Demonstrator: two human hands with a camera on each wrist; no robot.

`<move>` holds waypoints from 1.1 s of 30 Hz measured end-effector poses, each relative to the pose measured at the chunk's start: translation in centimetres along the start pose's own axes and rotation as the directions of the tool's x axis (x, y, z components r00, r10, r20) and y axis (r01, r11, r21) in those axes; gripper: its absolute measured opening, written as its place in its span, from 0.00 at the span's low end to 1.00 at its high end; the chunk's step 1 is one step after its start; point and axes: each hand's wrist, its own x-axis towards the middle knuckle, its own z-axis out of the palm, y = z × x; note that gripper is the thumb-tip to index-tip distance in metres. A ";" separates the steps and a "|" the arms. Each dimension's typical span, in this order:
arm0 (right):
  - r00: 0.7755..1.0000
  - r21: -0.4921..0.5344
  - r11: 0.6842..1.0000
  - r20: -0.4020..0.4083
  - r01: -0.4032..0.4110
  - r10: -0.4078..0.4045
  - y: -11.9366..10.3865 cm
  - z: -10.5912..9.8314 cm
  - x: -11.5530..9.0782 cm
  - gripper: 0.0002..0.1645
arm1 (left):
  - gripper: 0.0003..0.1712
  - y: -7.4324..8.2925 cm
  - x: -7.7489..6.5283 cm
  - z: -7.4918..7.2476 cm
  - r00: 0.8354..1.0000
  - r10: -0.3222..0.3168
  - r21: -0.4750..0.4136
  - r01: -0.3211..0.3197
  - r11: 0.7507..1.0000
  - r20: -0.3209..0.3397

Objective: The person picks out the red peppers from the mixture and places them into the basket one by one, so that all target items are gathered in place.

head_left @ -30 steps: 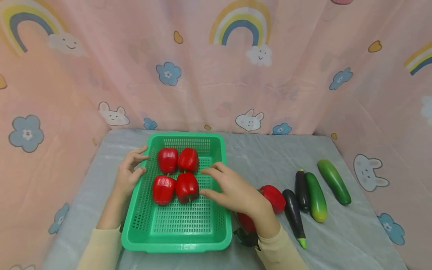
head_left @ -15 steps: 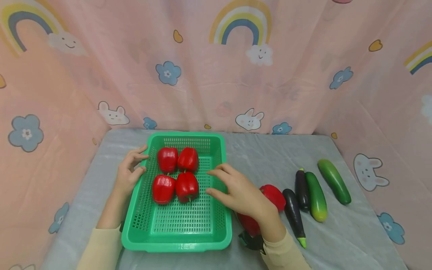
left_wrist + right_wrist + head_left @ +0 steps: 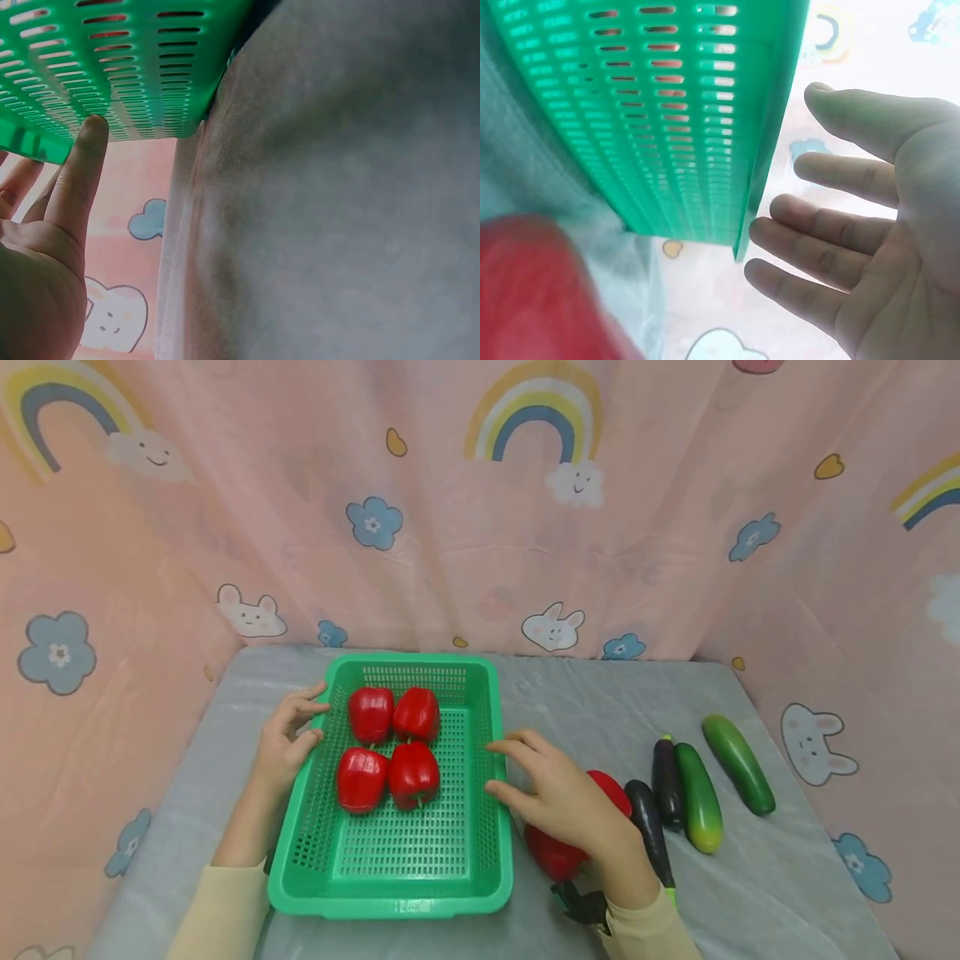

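A green plastic basket [image 3: 405, 906] with slotted walls holds several red bell peppers [image 3: 414, 775], grouped toward its back left. At the basket's left rim is my left hand [image 3: 288, 739], fingers loosely extended. In the left wrist view, the thumb of that hand [image 3: 45, 262] touches the outer slotted wall [image 3: 142, 75]. My right hand [image 3: 566, 797] hovers at the right rim, holding nothing. In the right wrist view its spread fingers [image 3: 817, 225] stand apart from the basket [image 3: 667, 127]. Beneath this hand lie more red bell peppers [image 3: 553, 853], partly hidden.
On the grey cloth-covered table [image 3: 562, 693], two dark eggplants [image 3: 667, 783] and two green cucumber-like vegetables [image 3: 738, 764] lie at the right. A pink patterned curtain [image 3: 465, 577] hangs behind and at both sides.
My right hand has drawn back to the right, from over the basket's inside to its right rim. The left hand and the peppers in the basket stay in place.
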 end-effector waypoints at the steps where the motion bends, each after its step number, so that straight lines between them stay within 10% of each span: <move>1: 1.000 0.000 1.000 0.001 -0.005 0.005 0.1 0.0 -0.1 0.31 | 0.14 0.0 0.0 0.0 1.000 -0.001 0.001 0.001 1.000 0.003; 33: 0.981 -0.066 0.981 0.041 -0.185 0.188 4.6 -2.6 -4.2 0.27 | 0.15 -0.4 -0.1 -0.2 0.999 -0.037 0.010 0.037 0.999 -0.001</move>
